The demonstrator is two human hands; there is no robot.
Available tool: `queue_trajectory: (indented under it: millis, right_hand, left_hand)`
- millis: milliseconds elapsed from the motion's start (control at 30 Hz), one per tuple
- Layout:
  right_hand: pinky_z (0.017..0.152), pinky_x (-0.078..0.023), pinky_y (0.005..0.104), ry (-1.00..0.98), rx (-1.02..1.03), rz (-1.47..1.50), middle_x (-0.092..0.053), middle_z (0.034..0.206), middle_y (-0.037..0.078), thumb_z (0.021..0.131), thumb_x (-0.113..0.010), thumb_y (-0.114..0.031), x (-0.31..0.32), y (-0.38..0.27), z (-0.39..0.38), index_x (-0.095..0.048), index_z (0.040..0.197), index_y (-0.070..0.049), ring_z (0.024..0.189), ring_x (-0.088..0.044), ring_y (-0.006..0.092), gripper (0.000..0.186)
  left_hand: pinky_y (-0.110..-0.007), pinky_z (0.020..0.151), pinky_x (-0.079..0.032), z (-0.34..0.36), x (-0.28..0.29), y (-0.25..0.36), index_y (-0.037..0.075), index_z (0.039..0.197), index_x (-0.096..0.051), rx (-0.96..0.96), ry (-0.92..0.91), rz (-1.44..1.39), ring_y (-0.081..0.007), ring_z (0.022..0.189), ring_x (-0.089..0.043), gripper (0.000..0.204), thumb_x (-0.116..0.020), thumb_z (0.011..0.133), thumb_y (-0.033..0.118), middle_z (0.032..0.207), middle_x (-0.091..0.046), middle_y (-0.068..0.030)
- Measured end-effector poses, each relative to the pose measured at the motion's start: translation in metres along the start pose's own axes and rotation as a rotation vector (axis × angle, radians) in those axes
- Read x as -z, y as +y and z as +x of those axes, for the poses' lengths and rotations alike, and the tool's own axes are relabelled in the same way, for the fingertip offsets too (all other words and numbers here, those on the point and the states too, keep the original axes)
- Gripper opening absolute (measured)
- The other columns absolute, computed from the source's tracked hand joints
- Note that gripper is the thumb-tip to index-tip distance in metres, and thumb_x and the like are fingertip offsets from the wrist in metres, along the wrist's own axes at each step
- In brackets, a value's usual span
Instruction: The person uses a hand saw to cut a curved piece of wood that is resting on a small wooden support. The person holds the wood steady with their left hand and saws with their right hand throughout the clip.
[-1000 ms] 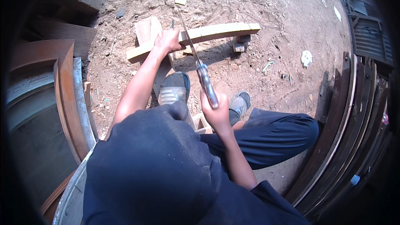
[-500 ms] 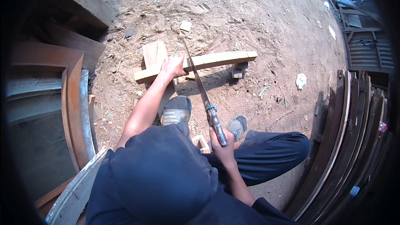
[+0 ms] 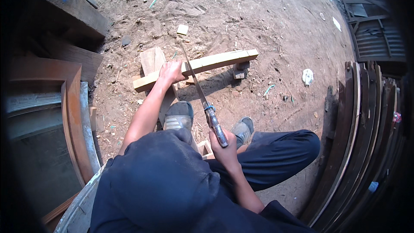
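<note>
The right hand (image 3: pixel 225 145) is gripping a handsaw (image 3: pixel 204 99) while the left hand (image 3: pixel 172 71), seemingly clasping the beam (image 3: pixel 213 61), is bracing near the blade (image 3: pixel 196 82), where a skipping stroke could cut it.

Saw tip (image 3: pixel 183 45) blurred, brown frame (image 3: pixel 76 116) and stacked planks (image 3: pixel 360 140) cut off at rim

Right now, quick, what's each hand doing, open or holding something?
Left hand: closed over the wooden bar, holding it.
Right hand: closed around the saw handle.
</note>
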State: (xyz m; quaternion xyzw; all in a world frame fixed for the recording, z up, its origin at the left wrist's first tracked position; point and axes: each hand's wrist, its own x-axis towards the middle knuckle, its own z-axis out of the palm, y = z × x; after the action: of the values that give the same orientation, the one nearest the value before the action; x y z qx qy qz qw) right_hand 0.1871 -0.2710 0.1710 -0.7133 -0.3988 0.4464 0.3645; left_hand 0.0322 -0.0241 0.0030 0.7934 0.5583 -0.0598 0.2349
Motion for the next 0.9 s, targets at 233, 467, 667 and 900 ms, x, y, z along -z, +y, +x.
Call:
queue_trajectory:
  millis: [233,467,667,900]
  right_hand:
    - [0.054,-0.041,0.0389,-0.058,0.091,-0.056,-0.052,0.058,0.015,0.084,-0.060,-0.012,-0.046,-0.007,0.070,-0.054,0.071,0.003,0.050,-0.049,0.0256,0.021]
    - [0.055,-0.042,0.0375,-0.020,0.044,-0.081,-0.053,0.057,0.016,0.084,-0.060,-0.013,-0.015,0.001,0.017,-0.055,0.071,0.002,0.053,-0.057,0.0255,0.020]
    - [0.053,-0.039,0.0374,-0.020,0.036,0.029,-0.050,0.057,0.016,0.085,-0.059,-0.015,-0.036,-0.005,0.066,-0.053,0.071,0.002,0.050,-0.048,0.0222,0.023]
    - [0.052,-0.043,0.0363,-0.028,0.083,-0.141,-0.053,0.057,0.015,0.083,-0.060,-0.010,0.002,-0.001,0.003,-0.059,0.075,0.001,0.051,-0.057,0.0216,0.014]
  left_hand:
    - [-0.045,0.082,-0.053,-0.009,0.006,-0.012,-0.001,0.099,-0.061,0.070,0.012,-0.010,-0.0391,0.094,-0.065,0.052,-0.080,0.064,0.032,0.099,-0.066,-0.0233]
    - [-0.046,0.086,-0.051,-0.010,0.019,0.007,0.000,0.102,-0.057,0.068,-0.084,-0.034,-0.0381,0.099,-0.062,0.039,-0.066,0.065,0.011,0.100,-0.065,-0.0222]
    - [-0.046,0.083,-0.052,-0.009,0.009,-0.001,0.000,0.101,-0.058,0.050,-0.049,-0.027,-0.0390,0.097,-0.063,0.043,-0.070,0.064,0.017,0.099,-0.065,-0.0233]
    - [-0.047,0.085,-0.051,-0.011,0.019,0.008,-0.001,0.100,-0.057,0.051,-0.085,-0.040,-0.0392,0.099,-0.062,0.042,-0.071,0.066,0.018,0.106,-0.063,-0.0227]
